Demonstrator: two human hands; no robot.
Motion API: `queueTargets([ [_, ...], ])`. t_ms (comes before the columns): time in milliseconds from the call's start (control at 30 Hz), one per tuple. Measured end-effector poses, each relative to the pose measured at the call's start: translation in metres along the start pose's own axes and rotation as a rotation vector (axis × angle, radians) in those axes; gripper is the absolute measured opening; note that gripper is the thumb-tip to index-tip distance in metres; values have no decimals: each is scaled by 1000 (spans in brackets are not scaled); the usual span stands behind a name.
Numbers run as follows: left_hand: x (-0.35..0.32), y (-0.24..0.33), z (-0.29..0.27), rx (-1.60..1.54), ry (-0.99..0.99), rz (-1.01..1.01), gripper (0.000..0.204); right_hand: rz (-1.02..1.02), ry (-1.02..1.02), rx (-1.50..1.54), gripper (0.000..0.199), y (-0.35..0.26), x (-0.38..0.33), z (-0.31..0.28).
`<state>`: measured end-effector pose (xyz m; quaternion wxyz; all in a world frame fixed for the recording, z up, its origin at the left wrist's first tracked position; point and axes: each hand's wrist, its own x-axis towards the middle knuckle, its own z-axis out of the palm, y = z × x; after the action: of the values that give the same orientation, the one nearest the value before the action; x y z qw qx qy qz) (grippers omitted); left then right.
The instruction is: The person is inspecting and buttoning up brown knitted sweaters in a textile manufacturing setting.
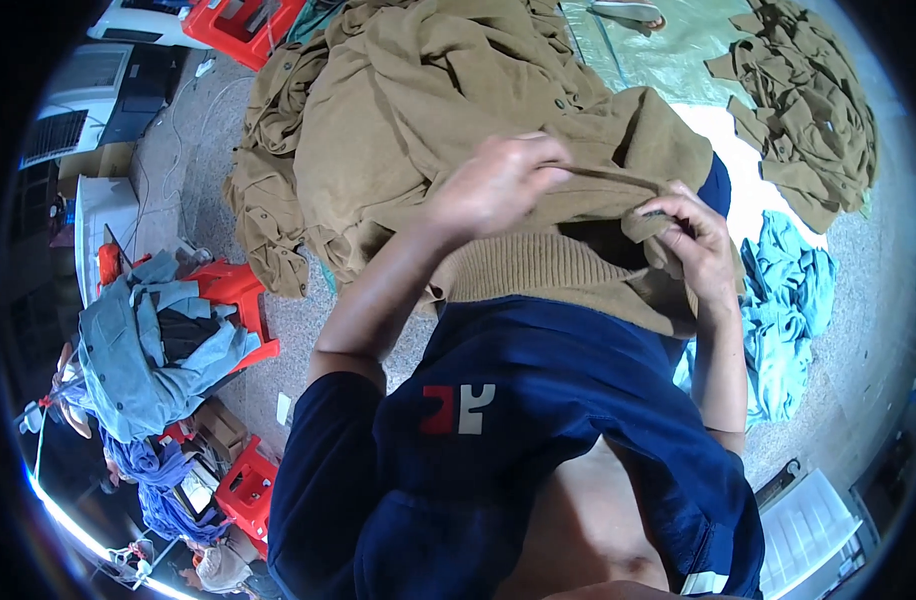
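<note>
Across my lap lies a brown knit cardigan with a ribbed band. My left hand is closed, pinching one end of a narrow brown edge of it. The other end of that edge is gripped in my right hand, whose fingers curl round a folded bit of the knit. Between the two hands the edge is pulled taut, and a dark opening in the garment shows just below. Directly beyond my hands spreads a big heap of brown knitwear, with a dark button visible on it.
Another pile of brown buttoned garments lies at the far right. Turquoise garments are heaped nearer, on the right. Green plastic sheeting covers floor at the back. To my left, grey-blue garments drape over a red stool. A white chair stands lower right.
</note>
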<state>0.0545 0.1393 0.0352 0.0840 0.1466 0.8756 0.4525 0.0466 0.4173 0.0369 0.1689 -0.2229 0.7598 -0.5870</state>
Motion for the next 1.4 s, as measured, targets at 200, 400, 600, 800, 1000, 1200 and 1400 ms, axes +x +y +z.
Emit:
queueTargets([
  [200, -30, -52, -20, -313, -127, -350, 17, 194, 235, 267, 18, 37, -1, -8],
  [400, -42, -75, -11, -459, -105, -395, 21, 294, 283, 534, 18, 43, 3, -6],
  [600, -18, -64, -5, -484, -38, -368, 20, 261, 356, 559, 24, 32, -2, -17],
  [800, 27, 61, -68, -685, -137, -97, 22, -50, 635, 372, 38, -37, -64, -92],
  [1000, 69, 81, -42, -645, -194, 128, 27, -88, 763, -10, 32, -68, -99, -84],
  [1200, 71, 33, 9, -904, -354, -303, 25, 118, 764, -667, 26, 32, -61, -60],
  [1400, 66, 18, 9, -1000, -350, -302, 24, -219, 706, -947, 40, -20, -36, -20],
])
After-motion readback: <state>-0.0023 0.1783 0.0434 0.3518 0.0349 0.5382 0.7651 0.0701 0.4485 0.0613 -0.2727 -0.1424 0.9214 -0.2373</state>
